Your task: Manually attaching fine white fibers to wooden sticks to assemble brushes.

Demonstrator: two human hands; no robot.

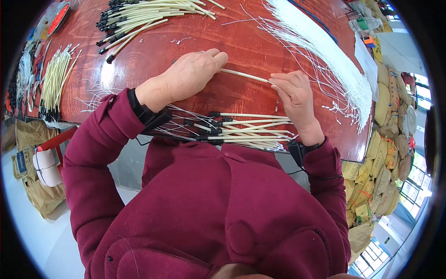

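Note:
A thin cream-coloured tube [245, 74] is stretched between my two hands, just above the red table. My left hand [197, 69] is closed around its left end, which the fingers hide. At the other end, my right hand [296, 93] pinches the tube between thumb and fingertips. Close to my body, along the table's near edge, lies a pile of cream tubes [253, 122] with black end pieces and thin white strands. Beyond my left hand is a larger pile of cream tubes [148, 13] with black ends.
A long bundle of white strands [320, 44] spreads over the table's right side. Another bunch of tubes [56, 81] lies at the left edge, with a red-filled dish [58, 18] behind. Stacked sacks [378, 167] stand right of the table [251, 100]. A clear bottle [367, 24] lies far right.

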